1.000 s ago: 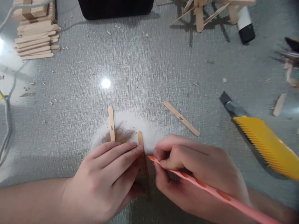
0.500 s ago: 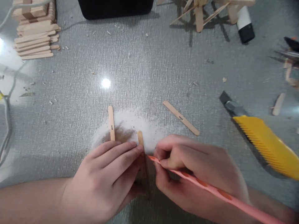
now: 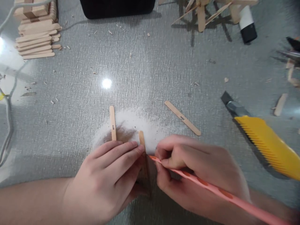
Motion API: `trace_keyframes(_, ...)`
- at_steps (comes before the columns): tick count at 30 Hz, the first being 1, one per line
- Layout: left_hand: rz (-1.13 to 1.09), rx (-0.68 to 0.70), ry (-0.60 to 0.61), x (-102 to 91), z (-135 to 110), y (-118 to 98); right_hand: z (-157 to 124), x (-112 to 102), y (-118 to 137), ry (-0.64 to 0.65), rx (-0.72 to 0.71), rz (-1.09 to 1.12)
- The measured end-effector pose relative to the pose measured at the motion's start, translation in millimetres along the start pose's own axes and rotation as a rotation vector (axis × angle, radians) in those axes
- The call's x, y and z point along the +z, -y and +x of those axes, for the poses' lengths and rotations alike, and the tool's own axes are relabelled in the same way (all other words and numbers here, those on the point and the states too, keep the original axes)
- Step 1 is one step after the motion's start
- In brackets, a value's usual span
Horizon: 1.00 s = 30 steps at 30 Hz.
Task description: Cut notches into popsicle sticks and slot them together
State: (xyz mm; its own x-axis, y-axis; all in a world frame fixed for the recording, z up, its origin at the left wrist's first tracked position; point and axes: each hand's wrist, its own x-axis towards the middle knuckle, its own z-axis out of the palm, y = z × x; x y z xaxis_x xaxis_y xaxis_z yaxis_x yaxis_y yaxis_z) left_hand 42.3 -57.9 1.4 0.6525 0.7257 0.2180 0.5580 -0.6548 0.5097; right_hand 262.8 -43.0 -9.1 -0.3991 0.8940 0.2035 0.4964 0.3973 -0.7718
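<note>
My left hand [image 3: 110,178] is closed over a wooden craft stick [image 3: 141,137], its fingertips pressing on the stick. Below the fingertips, a thin see-through piece with a straight edge [image 3: 145,176], perhaps a ruler, lies along the stick; most of it is hidden. My right hand [image 3: 194,172] grips a pink pencil [image 3: 203,184] with orange dimples, its tip at the stick's right edge. Another craft stick with a small slot [image 3: 112,120] runs partly under my left fingers. A third, notched craft stick [image 3: 182,118] lies apart, beyond my right hand.
A yellow utility knife [image 3: 264,140] with its blade out lies at the right. Stacked craft sticks [image 3: 37,40] fill the upper left, near a grey cable [image 3: 9,118]. At the back are a black box [image 3: 117,7], a stick structure [image 3: 201,18] and a white tube with black cap [image 3: 248,31].
The view has shifted very slightly. Both hands keep nearly the same place and hold, with the pencil tip still at the stick's edge.
</note>
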Motion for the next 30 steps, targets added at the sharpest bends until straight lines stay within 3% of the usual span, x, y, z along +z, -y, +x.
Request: trace_keyframes(30,0.02,0.001,0.001,-1.1,1.1,0.2,2.3,-1.7,0.6,0.022,-0.003,-0.01)
